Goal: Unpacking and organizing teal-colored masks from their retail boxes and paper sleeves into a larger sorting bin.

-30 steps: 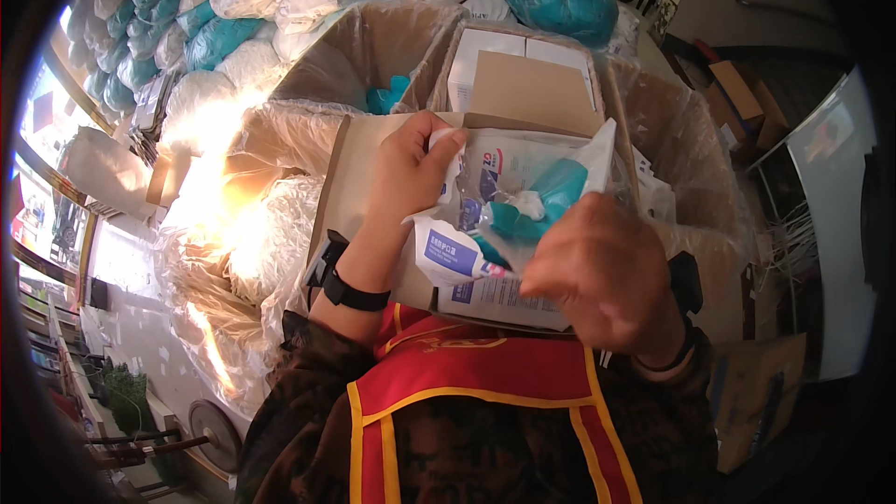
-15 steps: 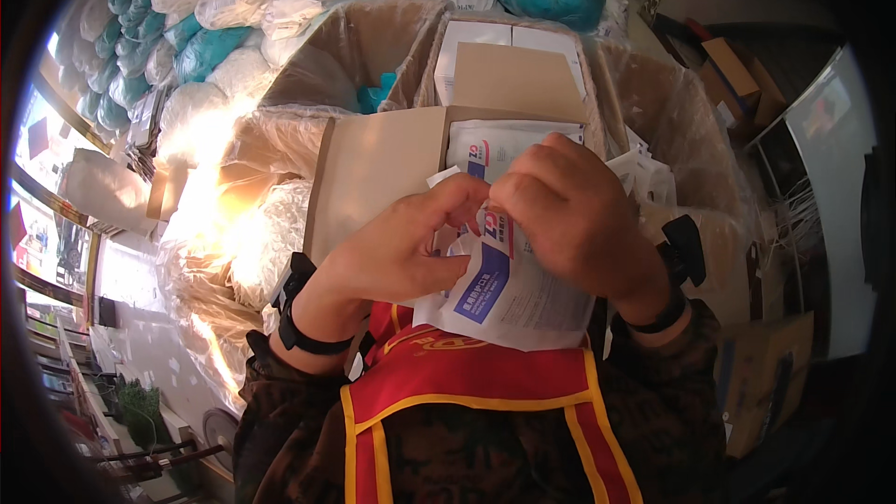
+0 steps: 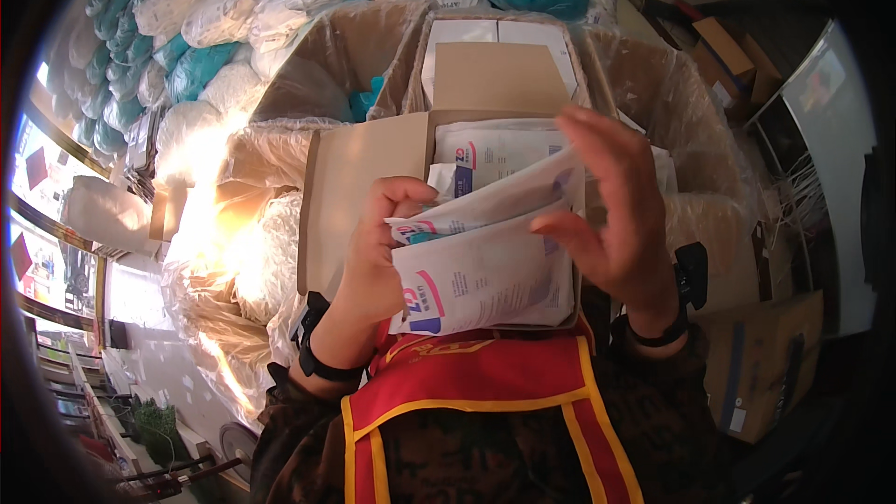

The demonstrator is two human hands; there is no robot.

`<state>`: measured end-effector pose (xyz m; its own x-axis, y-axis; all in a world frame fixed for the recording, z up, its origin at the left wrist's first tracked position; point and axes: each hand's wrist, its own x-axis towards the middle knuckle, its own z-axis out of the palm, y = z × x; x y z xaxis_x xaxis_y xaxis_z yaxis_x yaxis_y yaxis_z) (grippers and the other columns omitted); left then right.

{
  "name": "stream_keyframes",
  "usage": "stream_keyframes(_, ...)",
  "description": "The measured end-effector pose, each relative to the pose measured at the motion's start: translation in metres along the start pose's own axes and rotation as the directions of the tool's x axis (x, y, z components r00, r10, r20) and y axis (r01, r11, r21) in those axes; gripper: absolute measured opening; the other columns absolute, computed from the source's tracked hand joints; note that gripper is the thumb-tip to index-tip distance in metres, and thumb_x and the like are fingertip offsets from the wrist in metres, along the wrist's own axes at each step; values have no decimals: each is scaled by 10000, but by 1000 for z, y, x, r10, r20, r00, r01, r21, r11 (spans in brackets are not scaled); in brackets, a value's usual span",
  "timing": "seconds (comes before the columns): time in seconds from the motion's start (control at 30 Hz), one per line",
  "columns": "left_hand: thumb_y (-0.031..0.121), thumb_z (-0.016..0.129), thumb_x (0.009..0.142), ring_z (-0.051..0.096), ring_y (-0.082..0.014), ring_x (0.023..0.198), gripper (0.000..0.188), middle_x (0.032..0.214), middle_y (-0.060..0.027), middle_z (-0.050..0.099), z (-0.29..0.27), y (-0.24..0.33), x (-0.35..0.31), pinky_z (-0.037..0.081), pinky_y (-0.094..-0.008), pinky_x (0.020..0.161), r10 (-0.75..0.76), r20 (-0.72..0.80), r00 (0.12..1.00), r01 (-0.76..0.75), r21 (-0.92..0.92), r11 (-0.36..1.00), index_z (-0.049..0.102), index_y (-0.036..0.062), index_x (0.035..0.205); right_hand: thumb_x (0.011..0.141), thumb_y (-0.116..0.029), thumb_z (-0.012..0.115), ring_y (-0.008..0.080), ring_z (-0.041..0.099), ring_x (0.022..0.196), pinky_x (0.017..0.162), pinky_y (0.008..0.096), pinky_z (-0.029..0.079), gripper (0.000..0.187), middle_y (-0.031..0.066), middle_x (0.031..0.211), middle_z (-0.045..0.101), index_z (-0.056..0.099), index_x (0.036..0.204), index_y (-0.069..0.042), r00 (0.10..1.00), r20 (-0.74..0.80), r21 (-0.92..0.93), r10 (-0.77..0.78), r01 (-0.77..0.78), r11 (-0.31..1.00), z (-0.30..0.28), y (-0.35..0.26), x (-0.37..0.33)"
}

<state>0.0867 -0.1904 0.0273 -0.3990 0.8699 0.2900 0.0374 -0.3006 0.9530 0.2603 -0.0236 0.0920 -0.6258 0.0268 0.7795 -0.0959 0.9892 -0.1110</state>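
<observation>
A white packaging pouch (image 3: pixel 485 285) with blue and pink print is tilted in front of my chest. My left hand (image 3: pixel 376 243) grips its left edge, thumb hidden behind the paper. Its two sheets gape apart along the upper side, and a strip of teal shows between them near my left fingers. At the pouch's right end my right hand (image 3: pixel 621 215) is open, thumb and fingers spread wide. Its thumb overlaps the front sheet; I cannot tell whether it touches. Similar pouches (image 3: pixel 504 145) lie in an open cardboard box (image 3: pixel 359 191) just beyond.
Plastic-lined cartons (image 3: pixel 345 61) stand behind the box, one with a teal item inside. Another carton (image 3: pixel 509 79) holds white boxes. Bags of white and teal goods (image 3: pixel 201 61) pile up at the far left. Crumpled clear plastic (image 3: pixel 266 247) lies left, a closed carton (image 3: pixel 765 364) right.
The pouch's upper side has come open and the sheets are parted. My right hand has let go and spread its fingers; my left hand now holds the left edge.
</observation>
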Motion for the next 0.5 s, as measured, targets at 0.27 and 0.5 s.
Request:
stream_keyframes(0.27, 41, 810, 732, 603, -93, 888, 441, 995, -51, 613, 3, -7, 4, 494, -240, 784, -67, -73, 995, 66, -14, 998, 524, -3, 1065, 811, -66, 740, 145, 626, 851, 746, 273, 502, 518, 97, 982, 647, 485, 1260, -20, 738, 373, 488, 562, -671, 558, 4, 0, -69)
stream_keyframes(0.5, 18, 784, 757, 611, -92, 872, 340, 969, -54, 641, 9, -3, 5, 491, -237, 772, -105, 53, 993, 100, 77, 992, 580, -12, 1027, 816, -14, 712, 93, 604, 760, 690, 245, 485, 195, 60, 828, 656, 581, 960, -22, 759, 264, 538, 595, -628, 563, -3, 16, -83)
